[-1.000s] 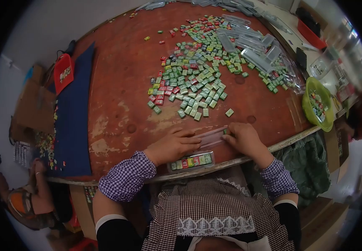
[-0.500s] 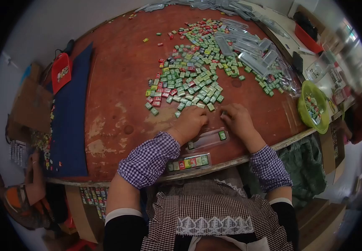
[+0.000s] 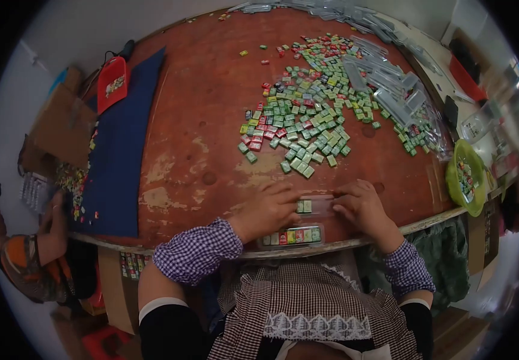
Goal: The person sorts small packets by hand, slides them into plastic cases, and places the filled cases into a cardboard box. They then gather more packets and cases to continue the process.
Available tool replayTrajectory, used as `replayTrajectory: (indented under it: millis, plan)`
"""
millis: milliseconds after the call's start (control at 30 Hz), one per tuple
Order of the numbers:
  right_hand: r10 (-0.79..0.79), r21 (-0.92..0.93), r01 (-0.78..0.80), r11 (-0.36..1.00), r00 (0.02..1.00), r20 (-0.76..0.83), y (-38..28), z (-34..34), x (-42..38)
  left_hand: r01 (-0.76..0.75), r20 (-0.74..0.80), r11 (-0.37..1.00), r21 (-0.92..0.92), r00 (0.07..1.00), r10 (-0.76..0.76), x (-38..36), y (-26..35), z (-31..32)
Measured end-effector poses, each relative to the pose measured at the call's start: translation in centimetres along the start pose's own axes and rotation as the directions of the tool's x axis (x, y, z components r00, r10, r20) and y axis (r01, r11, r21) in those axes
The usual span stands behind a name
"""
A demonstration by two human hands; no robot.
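My left hand (image 3: 269, 210) is at the left end of a clear plastic tray (image 3: 322, 205), its fingers closed on that end. Two small green-wrapped pieces (image 3: 304, 206) lie side by side in the tray, beside my left fingertips. My right hand (image 3: 362, 207) is over the tray's right end, with thumb and fingers curved and apart; nothing shows between them. Nearer the table edge lies a second clear tray (image 3: 292, 236), holding a row of green, red and yellow pieces. Ahead of both hands is a loose heap of small wrapped pieces (image 3: 307, 129).
Empty clear trays (image 3: 391, 90) are piled at the back right of the red table (image 3: 205, 114). A yellow-green basket (image 3: 480, 201) with pieces stands at the right edge. On the left are a blue cloth (image 3: 124, 156), a red dustpan (image 3: 104, 96) and another person's arm (image 3: 56, 231).
Both hands have drawn back from the heap's near edge to the tray. Two green pieces now sit together in it, where one was visible before. The camera view has shifted.
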State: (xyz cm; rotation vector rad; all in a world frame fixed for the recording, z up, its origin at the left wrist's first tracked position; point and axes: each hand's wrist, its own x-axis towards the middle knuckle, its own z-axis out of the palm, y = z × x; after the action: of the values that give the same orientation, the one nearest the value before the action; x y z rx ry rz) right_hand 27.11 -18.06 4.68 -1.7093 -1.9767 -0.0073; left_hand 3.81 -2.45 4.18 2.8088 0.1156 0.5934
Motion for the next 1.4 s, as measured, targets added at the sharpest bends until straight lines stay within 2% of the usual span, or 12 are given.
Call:
replayTrajectory:
  millis: [167,267,333,367,467,667,900,1000,1167,1267,1300,1400]
  plan:
    - [0.129,0.182,-0.103,0.978,0.982,-0.137,1.2,3.6,9.5,0.461,-0.304,0.872,0.169,0.865,-0.398,1.1,-6.9,-0.8]
    - [0.116,0.086,-0.100,0.991,0.971,-0.207,1.6,7.2,15.6,0.554,-0.238,0.805,0.215,0.829,-0.507,2.3,-9.3,-0.4]
    - [0.162,-0.071,-0.163,0.984,0.987,-0.010,1.5,8.6,18.1,0.569,-0.212,0.781,0.259,0.822,-0.529,3.0,-9.5,-0.3]
    - [0.125,-0.098,-0.128,0.987,0.991,-0.040,2.3,10.3,18.4,0.575,-0.198,0.768,0.282,0.818,-0.540,3.3,-9.6,-0.3]
    - [0.146,-0.303,-0.130,0.944,0.989,0.028,1.4,9.9,18.9,0.514,-0.207,0.807,0.292,0.857,-0.471,2.6,-9.9,0.6]
    - [-0.003,-0.051,0.009,0.999,0.993,0.117,3.7,9.1,17.8,0.488,-0.247,0.841,0.232,0.866,-0.435,1.9,-10.0,1.1]
    - [0.109,-0.194,-0.073,0.978,0.977,0.183,2.1,9.5,19.7,0.423,-0.126,0.894,0.149,0.905,-0.407,2.2,-10.6,0.6]
    - [0.030,0.217,-0.026,0.976,0.999,-0.019,2.4,7.2,16.2,0.293,-0.173,0.955,-0.042,0.940,-0.296,1.6,-8.3,-0.8]
    - [0.060,0.358,-0.049,0.932,0.998,-0.019,0.5,-0.2,5.8,0.034,-0.174,0.951,-0.309,0.981,-0.091,2.4,0.6,-0.5]
    - [0.050,0.167,-0.065,0.984,0.995,0.091,-0.4,0.7,1.3,-0.064,-0.054,0.936,-0.347,0.997,0.048,3.2,1.7,3.4]
    - [0.025,0.056,-0.030,0.998,0.996,0.083,-0.7,0.7,0.4,-0.047,0.081,0.968,-0.245,0.994,0.069,3.3,1.5,3.7]
    - [-0.022,-0.150,0.037,0.988,0.994,0.103,-1.5,0.9,-0.7,-0.164,-0.010,0.983,-0.077,0.986,0.164,2.8,1.3,3.5]
